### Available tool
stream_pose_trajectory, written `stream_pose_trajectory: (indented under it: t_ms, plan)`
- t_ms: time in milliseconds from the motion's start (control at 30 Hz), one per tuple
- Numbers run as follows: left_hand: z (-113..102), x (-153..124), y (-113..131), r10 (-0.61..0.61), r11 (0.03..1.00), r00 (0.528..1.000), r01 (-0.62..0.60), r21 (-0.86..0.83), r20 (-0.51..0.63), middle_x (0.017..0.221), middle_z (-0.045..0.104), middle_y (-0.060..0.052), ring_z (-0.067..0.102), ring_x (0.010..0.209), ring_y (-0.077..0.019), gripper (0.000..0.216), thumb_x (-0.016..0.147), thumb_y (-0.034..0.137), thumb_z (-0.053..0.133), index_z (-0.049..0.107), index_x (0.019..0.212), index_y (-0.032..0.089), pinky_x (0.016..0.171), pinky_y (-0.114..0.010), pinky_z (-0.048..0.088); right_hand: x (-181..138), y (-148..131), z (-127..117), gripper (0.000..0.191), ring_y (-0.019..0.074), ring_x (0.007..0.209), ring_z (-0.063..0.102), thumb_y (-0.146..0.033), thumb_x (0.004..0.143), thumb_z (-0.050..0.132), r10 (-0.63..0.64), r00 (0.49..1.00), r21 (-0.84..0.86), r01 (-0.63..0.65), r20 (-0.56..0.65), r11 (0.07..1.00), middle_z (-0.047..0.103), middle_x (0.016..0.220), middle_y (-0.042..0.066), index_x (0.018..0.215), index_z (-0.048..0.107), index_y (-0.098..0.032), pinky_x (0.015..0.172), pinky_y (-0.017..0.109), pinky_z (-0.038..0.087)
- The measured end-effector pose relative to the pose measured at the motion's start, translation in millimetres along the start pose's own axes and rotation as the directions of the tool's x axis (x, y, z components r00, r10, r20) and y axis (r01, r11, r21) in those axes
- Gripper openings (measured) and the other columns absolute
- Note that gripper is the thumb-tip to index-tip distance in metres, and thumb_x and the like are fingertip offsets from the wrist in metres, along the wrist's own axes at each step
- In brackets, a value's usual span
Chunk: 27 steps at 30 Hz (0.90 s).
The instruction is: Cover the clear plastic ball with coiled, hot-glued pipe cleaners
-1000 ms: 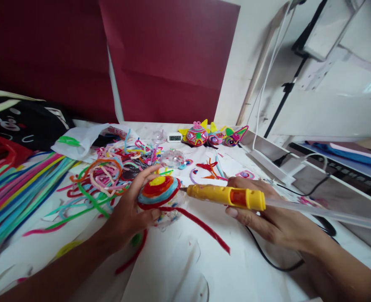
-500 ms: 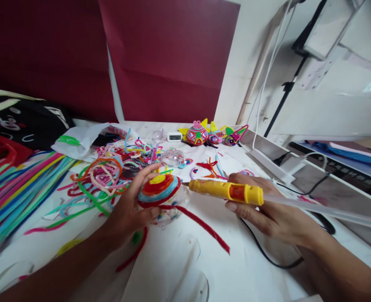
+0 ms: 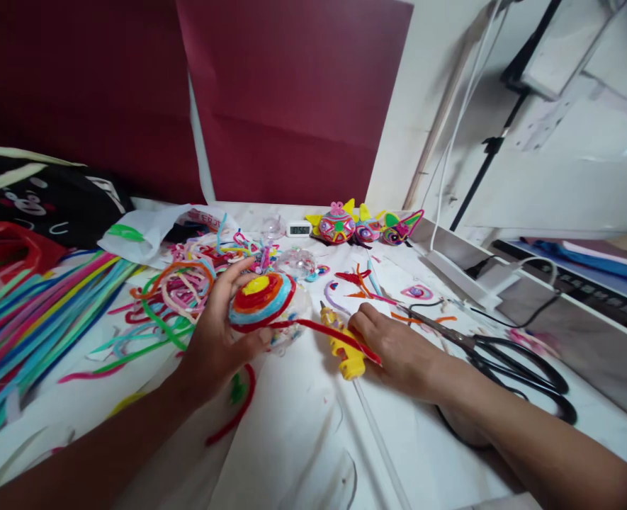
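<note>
My left hand (image 3: 220,329) is closed round the side of a clear plastic ball (image 3: 297,308), thumb low and fingers over the far side. Coiled pipe cleaners (image 3: 265,301) in yellow, orange, red and light blue cover the ball's left part. From the outer coil a loose red pipe cleaner tail (image 3: 324,328) runs right, passing in front of a yellow glue gun (image 3: 352,367). My right hand (image 3: 390,343) is curled at the glue gun's right side, its grip partly hidden. The gun is low over the paper, nozzle pointing away, a clear glue stick (image 3: 380,432) trailing toward me.
Black-handled scissors (image 3: 472,343) lie right of my right hand. Pipe cleaner bundles (image 3: 52,319) and a tangled heap (image 3: 185,283) fill the left. Behind stand another clear ball (image 3: 297,262), a small digital clock (image 3: 299,229) and decorated balls (image 3: 337,227). A power strip (image 3: 459,276) runs along the right.
My right hand has brought the glue gun down from the ball toward the table and turned it, nozzle now facing away. The scissors have come into view. My left hand still holds the ball.
</note>
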<state>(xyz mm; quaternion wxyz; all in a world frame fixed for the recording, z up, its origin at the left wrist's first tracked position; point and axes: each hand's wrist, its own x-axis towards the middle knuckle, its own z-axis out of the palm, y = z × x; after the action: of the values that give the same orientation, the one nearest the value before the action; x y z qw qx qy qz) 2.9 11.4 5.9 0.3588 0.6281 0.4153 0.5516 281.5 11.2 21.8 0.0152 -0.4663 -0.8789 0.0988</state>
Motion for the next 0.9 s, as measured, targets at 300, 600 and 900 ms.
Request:
stream_pose_trajectory:
  t_ms: [300,600,900]
  plan:
    - [4,-6,2,-0.018,0.998,0.999,0.016,0.053,0.04,0.14,0.055,-0.008,0.069,0.102,-0.0242,0.094,0.076,0.048,0.083,0.036,0.155,0.028,0.088,-0.031,0.056,-13,1,-9,0.036,0.0353,0.119,0.057,-0.017,0.084,0.074,-0.165,0.978,0.044,0.172,-0.125,0.984,0.064,0.123,0.017,0.119,0.064,-0.014,0.102,0.054,0.048]
    - [12,-11,-3,0.006,0.974,0.998,-0.021,0.226,0.065,0.138,0.06,-0.006,0.064,0.119,-0.0332,0.085,0.077,0.045,0.079,0.041,0.152,0.029,0.099,-0.04,0.055,-23,-23,-6,0.035,0.02,0.087,0.069,-0.033,0.101,0.065,-0.376,0.635,0.06,0.555,-0.675,0.83,0.076,0.1,0.011,0.128,0.058,-0.01,0.078,0.032,0.054]
    - [15,-16,-6,0.026,0.931,0.991,-0.071,0.358,0.128,0.14,0.06,-0.003,0.064,0.121,-0.0342,0.093,0.07,0.035,0.082,0.039,0.152,0.038,0.105,-0.045,0.055,-17,-18,-5,0.014,0.016,0.068,0.059,-0.008,0.1,0.058,-0.37,0.504,-0.048,0.542,-0.78,0.839,0.068,0.073,0.008,0.096,0.071,-0.006,0.065,0.028,0.049]
